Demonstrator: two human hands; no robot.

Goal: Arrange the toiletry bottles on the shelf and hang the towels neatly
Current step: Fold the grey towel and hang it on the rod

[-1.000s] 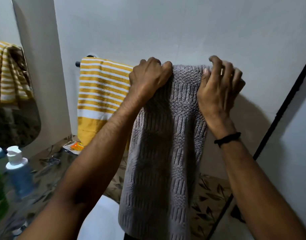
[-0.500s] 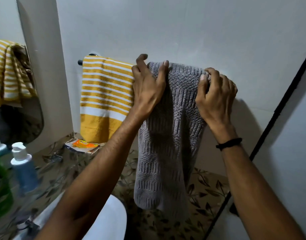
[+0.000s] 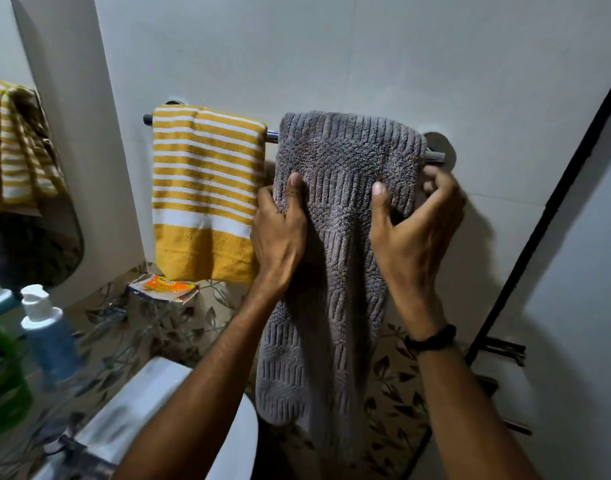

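Observation:
A grey ribbed towel hangs folded over the chrome towel bar on the white wall. My left hand grips its left edge, thumb pressed on the front. My right hand pinches its right edge just below the bar's right end. A yellow and white striped towel hangs flat on the bar's left part. On the glass shelf at lower left stand a blue bottle with a white flip cap and a green bottle.
An orange soap packet lies on the shelf below the striped towel. A mirror at left reflects the striped towel. A white basin sits below. A black door frame runs down the right side.
Both hands have slid down from the top of the bar to the grey towel's side edges. The towel now lies wider and flatter over the bar.

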